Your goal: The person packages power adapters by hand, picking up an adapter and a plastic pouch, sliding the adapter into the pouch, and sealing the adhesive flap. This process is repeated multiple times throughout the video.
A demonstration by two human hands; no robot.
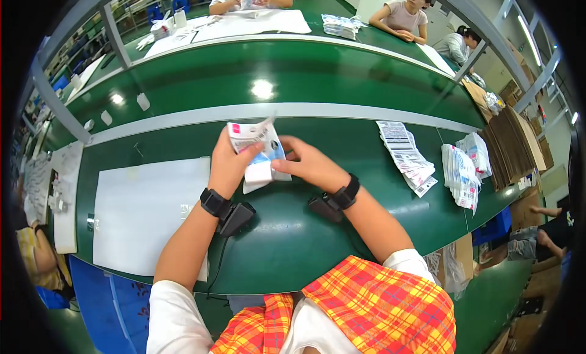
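Over the middle of the green table, both my hands hold a small printed packaging bag [267, 147], white and light blue with a pink mark. My left hand [226, 164] grips its left side, the thumb lying across the printed front. From the right, my right hand [311, 166] closes its thumb and fingers on the bag's lower right edge. A white block-shaped item [260, 172] shows at the bag's lower end; its exact kind cannot be made out. Black straps with dark modules sit on both my wrists.
A white sheet [149, 216] covers the table's left part. Fanned flat printed bags [408, 155] lie to the right, beside bundled packages [461, 177] and stacked brown cardboard [510, 146]. A grey rail [305, 111] runs along the far edge. Several people work nearby.
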